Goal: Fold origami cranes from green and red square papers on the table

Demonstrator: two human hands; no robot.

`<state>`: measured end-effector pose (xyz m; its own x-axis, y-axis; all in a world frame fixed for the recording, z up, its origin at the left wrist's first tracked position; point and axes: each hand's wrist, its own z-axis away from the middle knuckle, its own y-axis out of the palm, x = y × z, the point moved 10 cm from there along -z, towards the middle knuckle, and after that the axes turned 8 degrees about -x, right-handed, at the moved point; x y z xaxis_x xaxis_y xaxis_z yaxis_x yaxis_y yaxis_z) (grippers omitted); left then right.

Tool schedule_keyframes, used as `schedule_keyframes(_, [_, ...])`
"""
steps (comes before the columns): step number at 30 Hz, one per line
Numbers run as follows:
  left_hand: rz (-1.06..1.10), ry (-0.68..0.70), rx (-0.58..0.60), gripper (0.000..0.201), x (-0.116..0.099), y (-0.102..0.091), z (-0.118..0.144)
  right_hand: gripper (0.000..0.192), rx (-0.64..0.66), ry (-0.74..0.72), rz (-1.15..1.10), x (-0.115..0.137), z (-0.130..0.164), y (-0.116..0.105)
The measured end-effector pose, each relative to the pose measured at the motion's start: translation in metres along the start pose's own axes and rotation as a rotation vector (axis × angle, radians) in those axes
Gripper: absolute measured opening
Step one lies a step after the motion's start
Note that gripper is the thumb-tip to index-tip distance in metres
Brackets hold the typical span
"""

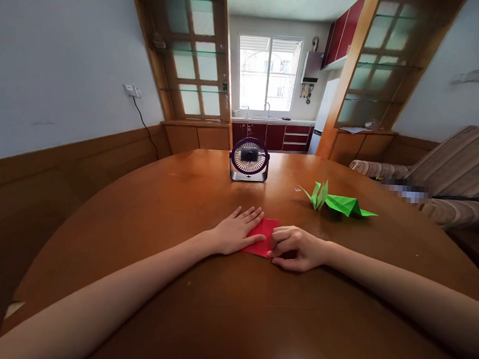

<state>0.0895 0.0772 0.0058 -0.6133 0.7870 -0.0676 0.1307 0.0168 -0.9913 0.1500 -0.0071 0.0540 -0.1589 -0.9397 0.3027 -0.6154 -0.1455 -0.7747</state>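
On the table (232, 313), left hand (237, 233) splayed flat on red paper (269, 227); right hand (295, 247) curled against it, hold unclear.

Left hand (237, 233) spread on red paper (269, 228), right hand (300, 249) curled at its edge, fan (248, 156) beyond

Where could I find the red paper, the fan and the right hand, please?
Red paper (268, 229), head view: its uncovered upper part.
Fan (249, 156), head view: the centre of its round grille.
Right hand (301, 247), head view: the back of the hand.
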Motion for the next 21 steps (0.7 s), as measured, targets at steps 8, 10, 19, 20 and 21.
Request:
schedule_keyframes(8, [-0.066,0.014,-0.291,0.07,-0.008,-0.025,0.007,0.027,-0.203,0.191,-0.052,-0.022,0.003,-0.022])
schedule_keyframes(10, [-0.045,0.014,-0.355,0.062,-0.011,-0.034,0.01,0.029,-0.3,0.272,0.019,-0.034,0.007,-0.033])
schedule_keyframes(19, [-0.051,-0.094,-0.211,0.064,-0.022,-0.016,0.008,0.028,-0.169,0.36,0.314,-0.056,0.012,-0.027])
schedule_keyframes(20, [-0.04,-0.098,-0.167,0.068,-0.022,-0.01,0.008,0.029,-0.151,0.361,0.341,-0.056,0.011,-0.025])
schedule_keyframes(21, [-0.026,-0.099,-0.132,0.072,-0.021,-0.006,0.007,0.03,-0.133,0.359,0.368,-0.056,0.011,-0.024])
